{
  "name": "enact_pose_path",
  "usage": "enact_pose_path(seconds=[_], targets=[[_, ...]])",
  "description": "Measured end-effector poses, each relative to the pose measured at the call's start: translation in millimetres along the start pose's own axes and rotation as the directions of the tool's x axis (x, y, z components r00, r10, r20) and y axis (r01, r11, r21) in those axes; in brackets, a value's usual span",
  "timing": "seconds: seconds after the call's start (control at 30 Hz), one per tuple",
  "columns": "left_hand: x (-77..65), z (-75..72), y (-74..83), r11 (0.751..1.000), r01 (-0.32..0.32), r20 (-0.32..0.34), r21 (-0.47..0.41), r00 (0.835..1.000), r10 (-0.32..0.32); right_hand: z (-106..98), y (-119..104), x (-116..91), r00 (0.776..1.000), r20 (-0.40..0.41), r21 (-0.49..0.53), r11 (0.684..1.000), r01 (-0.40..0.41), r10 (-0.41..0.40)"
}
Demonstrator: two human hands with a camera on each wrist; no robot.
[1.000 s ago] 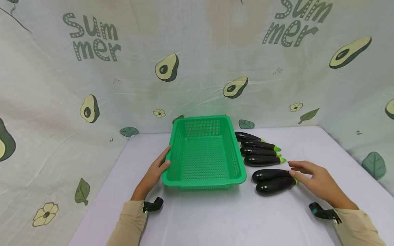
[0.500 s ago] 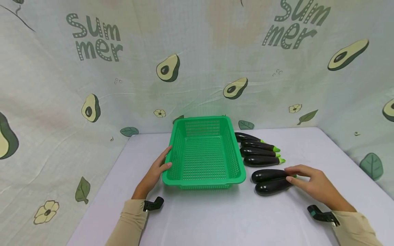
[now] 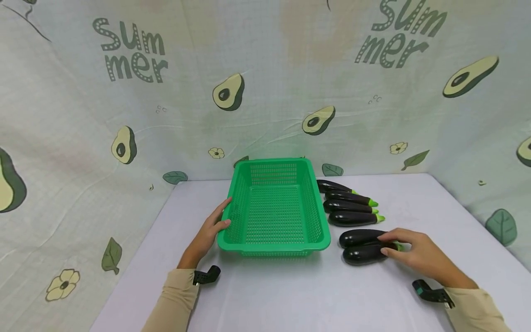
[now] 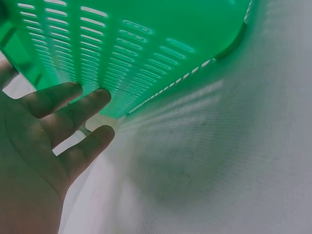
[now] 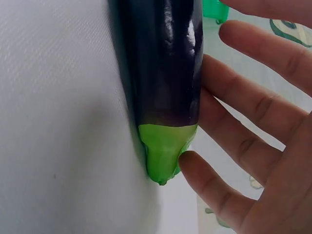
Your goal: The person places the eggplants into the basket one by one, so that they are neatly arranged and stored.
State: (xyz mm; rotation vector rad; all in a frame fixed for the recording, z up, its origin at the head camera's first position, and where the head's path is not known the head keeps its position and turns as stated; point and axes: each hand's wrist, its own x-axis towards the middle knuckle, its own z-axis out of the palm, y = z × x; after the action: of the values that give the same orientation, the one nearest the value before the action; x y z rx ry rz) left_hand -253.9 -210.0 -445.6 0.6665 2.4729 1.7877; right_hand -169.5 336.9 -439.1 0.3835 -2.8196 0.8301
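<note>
My left hand (image 3: 209, 233) holds the left rim of a green plastic basket (image 3: 274, 246), thumb and forefinger at the rim. In the left wrist view, the other fingers (image 4: 73, 114) stretch loosely along the slotted outer wall. Two glossy dark eggplants lie side by side to the basket's right, a rear eggplant (image 3: 358, 237) and a front eggplant (image 3: 362, 255). Over their stem ends is my right hand (image 3: 419, 251), with fingertips at the rear one and thumb at the front one. In the right wrist view its fingers (image 5: 248, 100) are spread beside an eggplant with a green cap (image 5: 163, 148).
Several more eggplants (image 3: 352, 218) lie in a row beyond the pair, right of the basket, green caps pointing right. A white cloth covers the table (image 3: 282, 295). Behind it hangs a patterned curtain (image 3: 265, 92) with avocado prints.
My right hand has moved left from the stem ends onto the two front eggplants, its fingertips now further along them. My left hand stays at the basket rim.
</note>
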Motion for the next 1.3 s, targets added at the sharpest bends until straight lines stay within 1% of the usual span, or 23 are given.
enact_pose_path(seconds=[0.13, 0.3, 0.4, 0.77, 1.0, 1.2, 1.3], targets=[[0.3, -0.2, -0.8, 1.0, -0.004, 0.003, -0.001, 1.0, 0.004, 1, -2, -1, 0.999, 0.001, -0.018, 0.999, 0.036, -0.036], [0.1, -0.9, -2.8, 1.0, -0.01, 0.007, -0.008, 1.0, 0.01, 4, -1, -1, 0.991, -0.017, -0.019, 0.991, 0.131, -0.131], [-0.2, -1.6, -3.6, 1.0, -0.014, 0.005, -0.014, 1.0, 0.014, 5, -2, -1, 0.984, -0.015, -0.019, 0.984, 0.175, -0.175], [1.4, -2.9, -2.4, 0.999, -0.016, 0.005, -0.033, 1.0, 0.016, 10, -5, 2, 0.98, 0.031, -0.084, 0.977, 0.197, -0.195], [1.0, -2.6, -2.7, 0.999, -0.018, 0.008, -0.029, 1.0, 0.019, 17, -3, 1, 0.973, 0.028, -0.073, 0.97, 0.231, -0.23], [0.6, -2.8, -3.9, 1.0, -0.001, 0.003, -0.029, 1.0, 0.001, 19, -3, 2, 0.958, 0.016, -0.048, 0.957, 0.287, -0.286], [1.0, -3.0, -5.4, 1.0, -0.003, 0.004, -0.026, 1.0, 0.003, 18, -3, 2, 0.957, 0.011, -0.044, 0.956, 0.289, -0.289]])
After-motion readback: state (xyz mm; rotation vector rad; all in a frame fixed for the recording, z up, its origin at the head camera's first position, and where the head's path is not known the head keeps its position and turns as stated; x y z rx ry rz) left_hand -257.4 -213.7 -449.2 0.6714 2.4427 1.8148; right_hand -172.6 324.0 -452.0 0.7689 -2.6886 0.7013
